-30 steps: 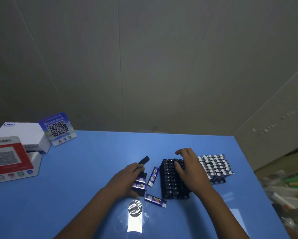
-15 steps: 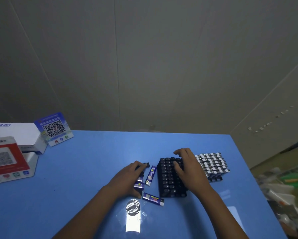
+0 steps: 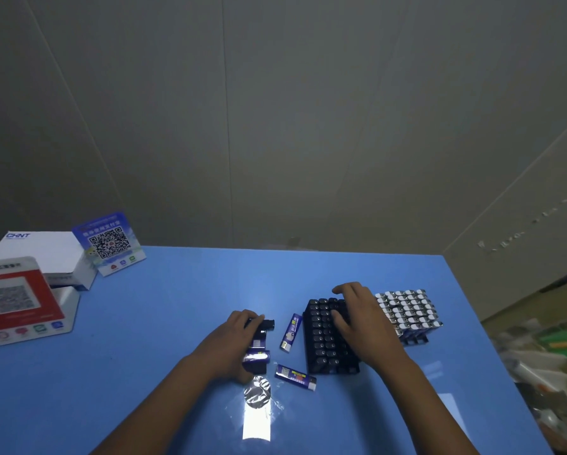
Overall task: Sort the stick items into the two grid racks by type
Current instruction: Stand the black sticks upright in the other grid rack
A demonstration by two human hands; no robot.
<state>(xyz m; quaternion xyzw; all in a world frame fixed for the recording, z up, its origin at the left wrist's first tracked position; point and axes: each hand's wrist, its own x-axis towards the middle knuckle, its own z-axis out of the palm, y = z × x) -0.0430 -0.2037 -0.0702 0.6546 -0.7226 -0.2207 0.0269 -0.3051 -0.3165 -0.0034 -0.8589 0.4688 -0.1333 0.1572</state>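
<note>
On the blue table (image 3: 163, 310) stands a black grid rack (image 3: 321, 343) filled with black-capped sticks. My right hand (image 3: 362, 320) rests on its top, fingers bent over the caps. To its right stands a second rack (image 3: 407, 311) of white-capped sticks. My left hand (image 3: 234, 343) grips a black stick (image 3: 264, 325) among a small cluster of blue sticks (image 3: 257, 357). Two more blue sticks lie loose: one (image 3: 291, 332) beside the black rack, one (image 3: 295, 377) in front of it.
A crumpled clear wrapper (image 3: 257, 390) lies just in front of my left hand. At the far left stand a red QR sign (image 3: 16, 300), a white box (image 3: 45, 254) and a blue QR card (image 3: 109, 243). The table's right edge drops to clutter on the floor.
My left hand has closed round the black stick and drawn it back toward the blue sticks. My right hand stays on the black rack.
</note>
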